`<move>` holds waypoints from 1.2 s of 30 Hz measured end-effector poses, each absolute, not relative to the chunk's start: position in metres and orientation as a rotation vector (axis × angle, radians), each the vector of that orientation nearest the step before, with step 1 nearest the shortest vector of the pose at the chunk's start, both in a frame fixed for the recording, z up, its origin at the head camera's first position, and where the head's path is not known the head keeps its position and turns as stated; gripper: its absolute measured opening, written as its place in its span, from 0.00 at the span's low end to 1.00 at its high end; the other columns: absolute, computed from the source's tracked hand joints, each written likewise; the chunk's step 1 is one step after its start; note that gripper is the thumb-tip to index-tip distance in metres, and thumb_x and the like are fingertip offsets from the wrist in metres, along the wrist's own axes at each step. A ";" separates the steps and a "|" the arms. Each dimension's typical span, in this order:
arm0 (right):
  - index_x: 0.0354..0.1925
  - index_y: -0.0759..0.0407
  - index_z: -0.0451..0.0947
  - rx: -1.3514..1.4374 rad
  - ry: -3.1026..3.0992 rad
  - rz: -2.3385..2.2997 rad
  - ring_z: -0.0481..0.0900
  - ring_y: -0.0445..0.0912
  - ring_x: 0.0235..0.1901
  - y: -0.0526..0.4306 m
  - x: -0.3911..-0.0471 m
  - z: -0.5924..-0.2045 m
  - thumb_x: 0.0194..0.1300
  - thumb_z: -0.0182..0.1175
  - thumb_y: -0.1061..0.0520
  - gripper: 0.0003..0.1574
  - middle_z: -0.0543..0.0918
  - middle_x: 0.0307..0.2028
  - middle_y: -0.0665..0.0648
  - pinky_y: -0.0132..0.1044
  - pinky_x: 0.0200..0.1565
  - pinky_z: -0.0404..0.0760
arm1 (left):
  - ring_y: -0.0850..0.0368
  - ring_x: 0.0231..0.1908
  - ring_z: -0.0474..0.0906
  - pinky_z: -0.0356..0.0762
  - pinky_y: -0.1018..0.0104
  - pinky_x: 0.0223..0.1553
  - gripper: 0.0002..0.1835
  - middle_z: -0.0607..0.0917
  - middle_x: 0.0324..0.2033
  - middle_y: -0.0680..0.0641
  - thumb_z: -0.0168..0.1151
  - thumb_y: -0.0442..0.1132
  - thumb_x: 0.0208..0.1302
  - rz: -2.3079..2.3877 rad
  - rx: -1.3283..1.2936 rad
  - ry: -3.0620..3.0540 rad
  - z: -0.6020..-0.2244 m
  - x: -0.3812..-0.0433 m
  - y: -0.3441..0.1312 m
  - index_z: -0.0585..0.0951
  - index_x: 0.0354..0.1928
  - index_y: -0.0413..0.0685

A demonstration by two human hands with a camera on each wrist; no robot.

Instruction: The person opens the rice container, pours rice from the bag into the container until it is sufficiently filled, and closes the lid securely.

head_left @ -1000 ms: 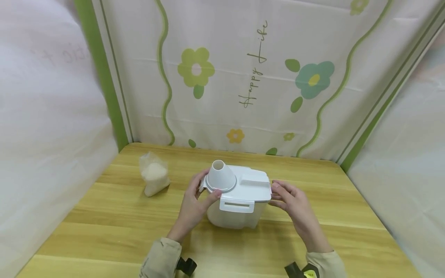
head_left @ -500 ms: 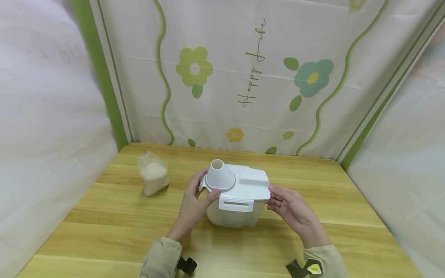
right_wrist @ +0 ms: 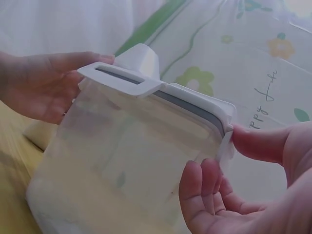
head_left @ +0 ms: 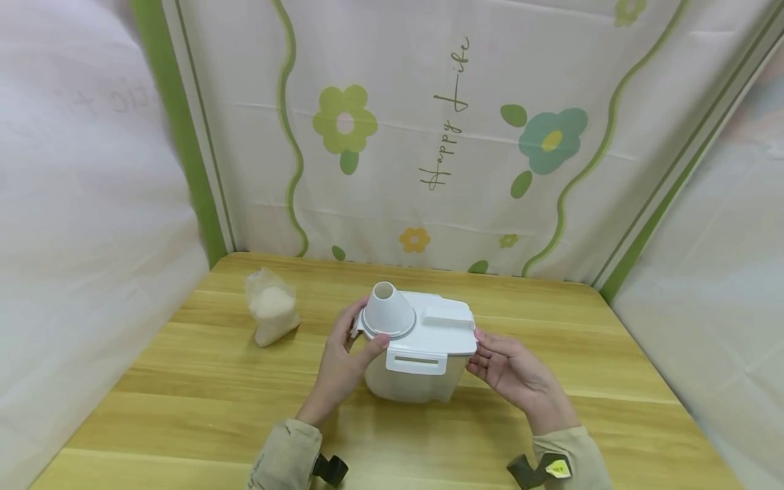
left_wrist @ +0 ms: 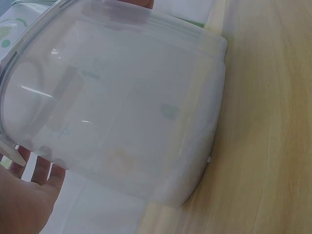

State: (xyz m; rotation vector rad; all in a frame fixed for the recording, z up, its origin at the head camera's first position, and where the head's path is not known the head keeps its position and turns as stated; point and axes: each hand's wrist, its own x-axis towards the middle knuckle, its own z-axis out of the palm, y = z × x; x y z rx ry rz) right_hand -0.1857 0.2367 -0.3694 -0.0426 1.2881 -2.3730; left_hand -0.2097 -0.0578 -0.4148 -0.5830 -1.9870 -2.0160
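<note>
A translucent storage container (head_left: 410,384) stands on the table with its white lid (head_left: 441,337) in place. A white cone-shaped spout (head_left: 388,314) rises from the lid's left part. My left hand (head_left: 339,361) grips the left end, its thumb on the lid's front edge and its fingers round the back. At the right end, my right hand (head_left: 520,378) pinches the lid's corner. The right wrist view shows its thumb on a white end latch (right_wrist: 226,148), with the other fingers curled beside the container's wall. The front latch (head_left: 416,363) sticks out from the lid.
A clear bag of pale grains (head_left: 272,309) sits to the left of the container. Underneath is a wood-grain table (head_left: 202,408). A white curtain (head_left: 392,197) with printed flowers hangs behind it, and further white sheets stand at both sides.
My right hand has turned and dropped slightly at the container's right end. Its fingers have curled below the lid while the thumb rests at the corner. The left hand keeps its hold.
</note>
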 end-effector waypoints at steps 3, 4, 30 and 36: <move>0.47 0.65 0.77 -0.031 1.248 -2.396 0.78 0.47 0.44 0.236 -0.186 -0.371 0.76 0.48 0.64 0.11 0.80 0.43 0.58 0.38 0.50 0.79 | 0.54 0.60 0.69 0.65 0.65 0.65 0.35 0.71 0.62 0.50 0.70 0.36 0.62 -2.015 -0.572 -1.996 -0.413 -0.209 -0.057 0.68 0.70 0.55; 0.47 0.65 0.77 -0.029 1.237 -2.403 0.78 0.47 0.44 0.236 -0.186 -0.371 0.76 0.48 0.64 0.11 0.81 0.43 0.58 0.38 0.50 0.79 | 0.54 0.60 0.69 0.65 0.65 0.65 0.36 0.71 0.62 0.49 0.70 0.35 0.62 -2.017 -0.567 -1.999 -0.412 -0.208 -0.057 0.67 0.70 0.54; 0.46 0.64 0.79 -0.027 1.192 -2.432 0.79 0.46 0.42 0.234 -0.186 -0.375 0.77 0.48 0.62 0.12 0.82 0.41 0.57 0.37 0.49 0.78 | 0.54 0.61 0.69 0.65 0.64 0.65 0.35 0.70 0.63 0.51 0.70 0.38 0.62 -1.999 -0.590 -1.988 -0.414 -0.208 -0.057 0.67 0.70 0.58; 0.45 0.63 0.78 -0.008 1.204 -2.434 0.79 0.45 0.42 0.233 -0.186 -0.375 0.77 0.49 0.62 0.11 0.82 0.40 0.56 0.36 0.48 0.78 | 0.54 0.61 0.68 0.65 0.64 0.65 0.35 0.69 0.64 0.51 0.70 0.38 0.62 -2.000 -0.587 -1.994 -0.414 -0.208 -0.057 0.67 0.70 0.59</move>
